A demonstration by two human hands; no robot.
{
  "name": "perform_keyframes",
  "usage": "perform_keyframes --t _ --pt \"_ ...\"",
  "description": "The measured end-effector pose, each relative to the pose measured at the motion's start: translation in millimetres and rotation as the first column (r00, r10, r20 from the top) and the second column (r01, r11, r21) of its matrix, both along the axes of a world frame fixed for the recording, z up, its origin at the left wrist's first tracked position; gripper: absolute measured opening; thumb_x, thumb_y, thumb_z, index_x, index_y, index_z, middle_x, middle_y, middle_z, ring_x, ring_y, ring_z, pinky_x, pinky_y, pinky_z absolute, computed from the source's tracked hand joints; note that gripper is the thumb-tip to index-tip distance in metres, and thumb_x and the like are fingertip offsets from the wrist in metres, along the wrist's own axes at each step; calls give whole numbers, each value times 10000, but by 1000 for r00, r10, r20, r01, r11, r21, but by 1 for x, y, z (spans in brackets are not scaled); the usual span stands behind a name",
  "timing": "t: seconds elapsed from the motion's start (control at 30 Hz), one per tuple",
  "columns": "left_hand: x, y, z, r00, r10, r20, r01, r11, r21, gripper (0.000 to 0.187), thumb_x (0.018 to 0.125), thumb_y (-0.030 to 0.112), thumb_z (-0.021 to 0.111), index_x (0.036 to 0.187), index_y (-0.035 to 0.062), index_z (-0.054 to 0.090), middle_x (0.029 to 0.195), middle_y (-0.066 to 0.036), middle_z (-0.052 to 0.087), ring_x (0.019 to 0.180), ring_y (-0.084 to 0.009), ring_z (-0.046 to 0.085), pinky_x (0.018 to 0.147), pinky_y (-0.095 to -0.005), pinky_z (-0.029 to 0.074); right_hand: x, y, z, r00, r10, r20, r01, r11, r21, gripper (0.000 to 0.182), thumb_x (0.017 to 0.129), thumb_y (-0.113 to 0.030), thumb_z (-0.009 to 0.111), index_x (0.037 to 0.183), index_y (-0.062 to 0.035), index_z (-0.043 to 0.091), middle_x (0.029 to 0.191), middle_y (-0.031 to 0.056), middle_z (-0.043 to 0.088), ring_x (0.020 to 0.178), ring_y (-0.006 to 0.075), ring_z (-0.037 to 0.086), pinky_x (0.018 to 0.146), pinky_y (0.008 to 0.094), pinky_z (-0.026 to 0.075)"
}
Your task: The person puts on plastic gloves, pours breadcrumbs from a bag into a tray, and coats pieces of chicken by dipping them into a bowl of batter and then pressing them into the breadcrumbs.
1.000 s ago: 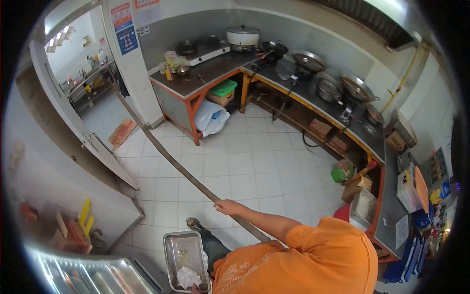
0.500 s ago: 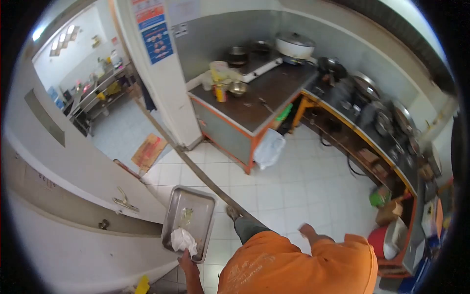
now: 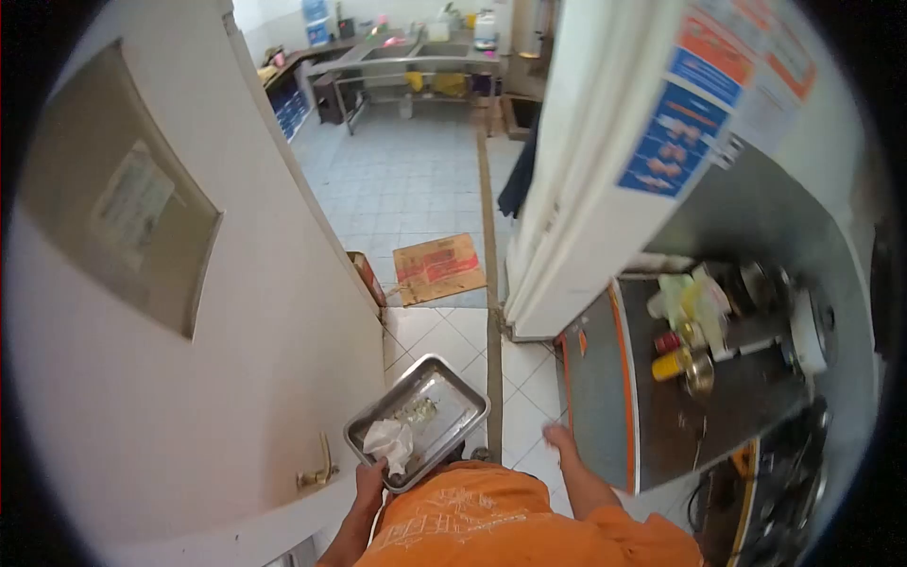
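Note:
My left hand (image 3: 373, 479) grips the near left edge of a rectangular metal tray (image 3: 463, 416), its fingers closed on the rim. A crumpled white plastic bag or cloth (image 3: 389, 441) lies in the tray beside my fingers. Behind it are some pale greenish scraps (image 3: 417, 410), too small to make out. The tray is carried in front of my orange shirt, above the tiled floor. My right hand (image 3: 559, 438) hangs out to the right, apart from the tray and near the grey side of the counter. Its fingers are too small and blurred to read.
A white door (image 3: 274, 378) with a lever handle stands on my left. The doorway's white post (image 3: 576, 189) rises at the right. Flattened cardboard (image 3: 439, 268) lies on the floor beyond, before a metal sink table (image 3: 416, 59). Pots and a bag crowd the counter (image 3: 652, 435).
My view has turned left to face the doorway and the sink room. The tray, still in my left hand, now sits nearer the middle of view. My right arm shows more.

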State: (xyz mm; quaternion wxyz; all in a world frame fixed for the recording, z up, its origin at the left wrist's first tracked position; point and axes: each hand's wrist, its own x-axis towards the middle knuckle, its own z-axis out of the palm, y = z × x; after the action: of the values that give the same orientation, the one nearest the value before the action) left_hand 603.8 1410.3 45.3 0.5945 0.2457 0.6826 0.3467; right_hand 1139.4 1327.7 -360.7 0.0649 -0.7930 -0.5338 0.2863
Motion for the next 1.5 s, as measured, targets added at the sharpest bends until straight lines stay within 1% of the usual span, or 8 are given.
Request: perform_keyframes --t 0.23,0.3,0.47,0.77,1.03,1.17,1.43,1.5 --pt "64 235 43 939 260 226 -290 951 110 334 928 116 651 1205 -70 652 1103 -98 706 971 -194 678 818 -339 541 -15 484 354 954 61 -293 96 864 495 268 1022 -205 562 1150 15 647 902 118 694 839 177 663 759 335 518" --pt "66 316 22 954 217 209 -238 968 83 321 936 104 638 1202 -74 647 1108 -101 703 954 -189 675 818 -338 535 -56 554 441 764 46 -643 355 803 479 283 984 -134 587 1213 17 656 1109 209 708 1003 299 696 894 374 524" --pt "104 518 68 992 114 62 -124 974 189 359 935 137 640 1238 -55 632 1120 -103 701 971 -181 663 846 -332 512 -118 689 540 882 298 -366 56 705 707 268 967 -124 617 1194 11 660 1078 191 705 969 320 675 902 383 523" --pt "147 756 63 995 69 -73 -45 956 292 260 931 189 670 1030 -49 710 876 -57 720 774 -126 638 693 -324 506 -184 905 517 847 530 30 -430 652 625 714 925 -401 693 1461 1 445 1449 260 477 1323 464 416 1117 493 362" --pt "131 901 16 955 297 10 -292 932 216 254 896 149 621 1024 -46 722 862 -86 731 772 -158 669 696 -339 528 -240 1087 533 291 954 -68 -917 299 264 506 841 -99 699 1330 -91 573 1173 169 617 1094 375 594 863 448 533" --pt "97 923 113 905 421 65 -426 901 87 322 917 190 667 1110 -65 706 987 -111 738 872 -177 691 772 -345 545 -276 1136 544 290 946 -145 -849 324 418 394 822 -6 634 1205 -94 649 965 140 662 859 335 660 740 429 538" --pt "97 981 -44 669 743 22 -740 664 103 290 951 186 646 1084 -65 708 941 -144 752 841 -193 701 755 -351 534 -309 1340 535 487 795 -362 -576 604 551 240 839 12 640 1074 -18 676 965 107 700 883 155 651 756 300 501" --pt "-57 1084 -40 734 655 -180 -672 738 -57 291 941 196 647 1073 -57 704 893 -202 741 824 -229 714 729 -370 533 -501 1480 606 530 780 -334 -511 608 608 224 863 1 651 1086 4 664 981 85 693 923 140 638 801 296 507"
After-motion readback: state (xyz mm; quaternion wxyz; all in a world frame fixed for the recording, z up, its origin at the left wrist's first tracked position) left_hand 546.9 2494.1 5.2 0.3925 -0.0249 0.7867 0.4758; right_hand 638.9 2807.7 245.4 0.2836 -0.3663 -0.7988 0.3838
